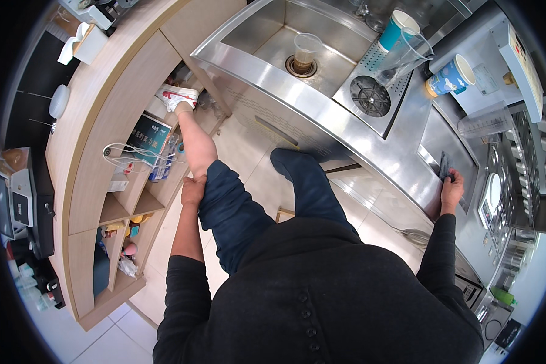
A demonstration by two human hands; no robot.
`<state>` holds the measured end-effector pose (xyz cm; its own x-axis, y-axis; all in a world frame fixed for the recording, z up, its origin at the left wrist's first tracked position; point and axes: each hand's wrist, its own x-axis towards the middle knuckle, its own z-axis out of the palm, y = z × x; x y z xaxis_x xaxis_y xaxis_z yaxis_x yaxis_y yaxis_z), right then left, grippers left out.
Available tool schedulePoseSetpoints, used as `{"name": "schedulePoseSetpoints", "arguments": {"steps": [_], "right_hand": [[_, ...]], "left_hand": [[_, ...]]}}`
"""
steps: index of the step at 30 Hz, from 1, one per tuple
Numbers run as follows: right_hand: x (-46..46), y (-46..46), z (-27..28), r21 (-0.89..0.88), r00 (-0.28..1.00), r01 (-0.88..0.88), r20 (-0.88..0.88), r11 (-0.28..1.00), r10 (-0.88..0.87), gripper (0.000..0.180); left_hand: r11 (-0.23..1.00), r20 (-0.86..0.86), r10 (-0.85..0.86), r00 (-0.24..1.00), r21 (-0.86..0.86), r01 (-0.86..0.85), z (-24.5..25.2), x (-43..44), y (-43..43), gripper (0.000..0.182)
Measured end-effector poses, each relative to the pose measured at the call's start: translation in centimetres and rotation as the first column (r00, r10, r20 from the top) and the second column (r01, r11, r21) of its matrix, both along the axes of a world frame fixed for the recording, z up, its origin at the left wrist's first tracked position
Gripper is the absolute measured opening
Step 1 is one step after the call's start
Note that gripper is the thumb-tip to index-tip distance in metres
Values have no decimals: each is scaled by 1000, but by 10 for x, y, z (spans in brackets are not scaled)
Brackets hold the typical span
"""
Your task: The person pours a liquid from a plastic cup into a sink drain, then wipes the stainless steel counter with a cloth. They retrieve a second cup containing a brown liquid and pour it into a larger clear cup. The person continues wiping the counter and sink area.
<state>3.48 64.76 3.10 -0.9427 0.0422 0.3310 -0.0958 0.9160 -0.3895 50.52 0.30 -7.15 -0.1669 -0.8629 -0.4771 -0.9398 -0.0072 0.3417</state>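
Observation:
My right hand point(452, 187) pinches a dark grey cloth point(444, 164) against the stainless steel counter, at the front edge of a recessed metal panel point(462, 159). My left hand point(194, 189) is closed around my left leg point(199, 145), just beneath the bunched cuff of the dark blue trousers point(230, 204). That leg is raised, its white and red shoe point(176, 96) resting inside a shelf of the wooden cabinet point(86, 200). My other foot is down on the tiled floor.
The steel sink point(264, 43) ahead holds a clear plastic cup point(306, 48) over its drain. A cup rinser point(370, 96), a clear pitcher point(402, 57) and paper cups point(450, 76) stand right of it. A white cable point(127, 154) hangs at the shelves; a scale point(489, 200) sits far right.

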Motion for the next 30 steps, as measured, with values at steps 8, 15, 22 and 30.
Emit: {"name": "schedulePoseSetpoints", "arguments": {"steps": [8, 15, 22, 30], "right_hand": [[-4, 11, -5, -27, 997, -71, -34, 997, 70, 27], [-4, 6, -3, 0, 999, -36, 0, 999, 36, 27], [-2, 10, -2, 7, 999, -34, -6, 999, 34, 27], [0, 6, -1, 19, 999, -31, -30, 999, 32, 29]], "left_hand": [[999, 9, 13, 1000, 53, -13, -24, -10, -29, 101], [990, 27, -14, 1000, 141, 10, -44, -14, -54, 100], [989, -40, 16, 999, 144, -10, -36, -6, -43, 98], [994, -176, 98, 980, 64, -88, -15, 1, -3, 74]]}}
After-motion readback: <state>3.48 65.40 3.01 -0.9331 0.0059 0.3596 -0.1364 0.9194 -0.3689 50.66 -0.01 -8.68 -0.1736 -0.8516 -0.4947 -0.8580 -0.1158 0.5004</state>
